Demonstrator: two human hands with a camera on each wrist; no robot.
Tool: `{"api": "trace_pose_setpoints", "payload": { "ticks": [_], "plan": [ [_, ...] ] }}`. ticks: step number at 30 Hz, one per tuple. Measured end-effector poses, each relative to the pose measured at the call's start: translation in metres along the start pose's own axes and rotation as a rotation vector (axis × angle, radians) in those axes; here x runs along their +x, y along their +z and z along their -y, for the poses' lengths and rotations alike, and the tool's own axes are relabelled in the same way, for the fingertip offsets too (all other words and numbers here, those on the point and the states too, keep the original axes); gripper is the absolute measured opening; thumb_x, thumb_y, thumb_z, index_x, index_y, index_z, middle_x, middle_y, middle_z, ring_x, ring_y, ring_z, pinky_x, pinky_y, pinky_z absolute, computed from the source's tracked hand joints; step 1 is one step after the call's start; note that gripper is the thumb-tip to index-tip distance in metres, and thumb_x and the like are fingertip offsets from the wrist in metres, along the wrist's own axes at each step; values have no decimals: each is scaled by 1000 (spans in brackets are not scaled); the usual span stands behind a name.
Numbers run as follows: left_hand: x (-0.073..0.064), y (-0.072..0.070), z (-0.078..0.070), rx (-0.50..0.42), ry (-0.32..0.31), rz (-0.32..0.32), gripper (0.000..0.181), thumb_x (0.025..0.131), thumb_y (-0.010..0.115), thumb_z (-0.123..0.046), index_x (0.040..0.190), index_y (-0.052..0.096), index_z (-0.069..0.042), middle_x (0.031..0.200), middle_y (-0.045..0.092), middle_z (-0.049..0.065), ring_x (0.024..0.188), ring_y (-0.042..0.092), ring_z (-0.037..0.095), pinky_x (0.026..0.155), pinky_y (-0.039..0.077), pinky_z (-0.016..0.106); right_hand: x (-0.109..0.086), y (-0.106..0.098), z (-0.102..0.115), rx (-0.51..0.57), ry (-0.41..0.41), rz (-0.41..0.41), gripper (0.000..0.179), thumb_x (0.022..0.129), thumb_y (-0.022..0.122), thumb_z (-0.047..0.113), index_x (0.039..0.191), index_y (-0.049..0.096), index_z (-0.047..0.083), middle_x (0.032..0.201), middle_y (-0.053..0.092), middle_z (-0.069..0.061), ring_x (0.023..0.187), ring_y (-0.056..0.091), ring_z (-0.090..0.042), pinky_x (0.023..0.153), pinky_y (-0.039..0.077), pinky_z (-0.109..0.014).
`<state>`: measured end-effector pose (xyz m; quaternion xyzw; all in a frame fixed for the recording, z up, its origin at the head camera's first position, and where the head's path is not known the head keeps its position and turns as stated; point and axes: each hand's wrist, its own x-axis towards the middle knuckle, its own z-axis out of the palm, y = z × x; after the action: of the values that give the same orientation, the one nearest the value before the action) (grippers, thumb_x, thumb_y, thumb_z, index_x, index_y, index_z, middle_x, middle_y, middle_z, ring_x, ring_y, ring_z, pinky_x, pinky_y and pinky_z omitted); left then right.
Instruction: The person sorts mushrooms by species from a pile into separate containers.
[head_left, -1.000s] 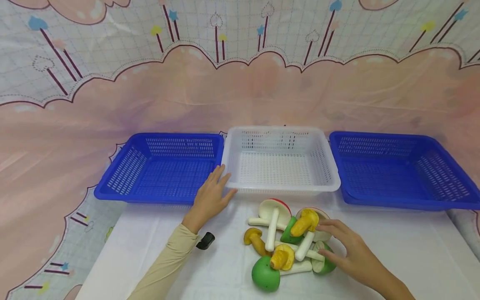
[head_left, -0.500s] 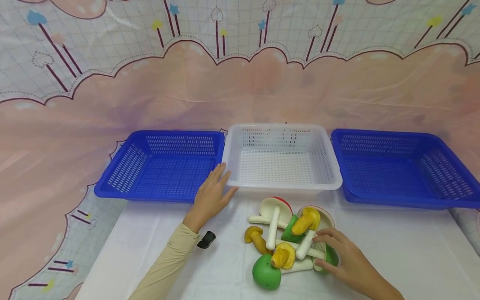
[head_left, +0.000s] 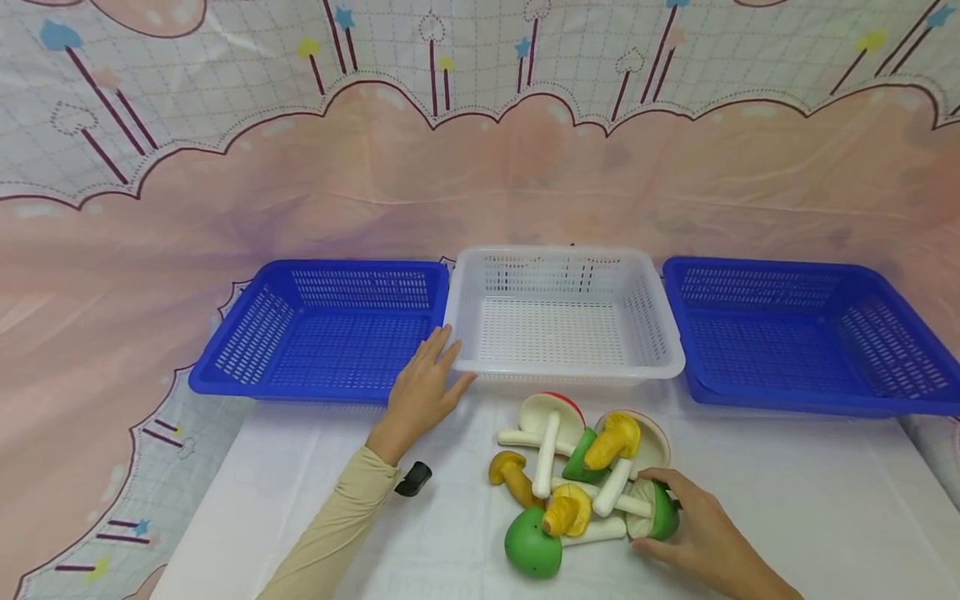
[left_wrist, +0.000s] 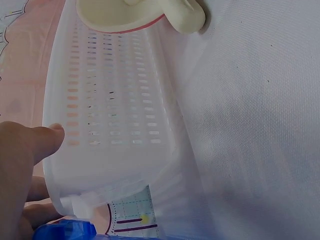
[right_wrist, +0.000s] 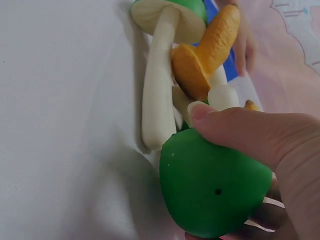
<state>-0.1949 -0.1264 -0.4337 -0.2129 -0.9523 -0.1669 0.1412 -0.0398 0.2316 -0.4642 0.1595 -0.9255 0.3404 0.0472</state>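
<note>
My right hand (head_left: 697, 529) is at the right edge of a pile of toy mushrooms. Its thumb and fingers grip the green cap of a toy mushroom (right_wrist: 215, 182) from opposite sides; the white stem points left into the pile. My left hand (head_left: 422, 396) rests, fingers extended, at the near left corner of the white basket (head_left: 566, 371), by the blue basket beside it. In the pile lie another green-capped mushroom (head_left: 532, 546), yellow mushrooms (head_left: 611, 442), a brownish one (head_left: 510, 471) and red-rimmed ones (head_left: 536, 412). Parts of several overlap and hide one another.
A blue basket (head_left: 225, 385) stands left of the white one, and another blue basket (head_left: 795, 403) stands right. A small black object (head_left: 414, 479) is by my left wrist. White cloth (head_left: 810, 483) covers the table; a patterned curtain (head_left: 480, 183) hangs behind.
My right hand has moved down from the pile's upper right side and closed round the green-capped mushroom at the right. My left hand has stayed at the basket corner.
</note>
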Motion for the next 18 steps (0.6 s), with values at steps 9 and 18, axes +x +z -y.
{"api": "trace_pose_setpoints", "payload": {
  "ticks": [9, 18],
  "plan": [
    [-1, 1, 0, -3, 14, -17, 56, 92, 60, -38, 130, 54, 3, 147, 36, 20, 137, 30, 34, 111, 27, 46, -1, -17, 4, -7, 14, 4, 73, 59, 90, 35, 120, 58, 9, 115, 63, -1, 94, 58, -6, 71, 55, -28],
    [-1, 1, 0, 2, 22, -26, 56, 92, 60, -38, 130, 54, 3, 146, 37, 20, 137, 29, 34, 111, 28, 46, -9, -34, 8, -25, -2, -31, 70, 60, 89, 34, 118, 61, 10, 113, 64, 0, 93, 57, -2, 69, 55, -26]
  ]
}}
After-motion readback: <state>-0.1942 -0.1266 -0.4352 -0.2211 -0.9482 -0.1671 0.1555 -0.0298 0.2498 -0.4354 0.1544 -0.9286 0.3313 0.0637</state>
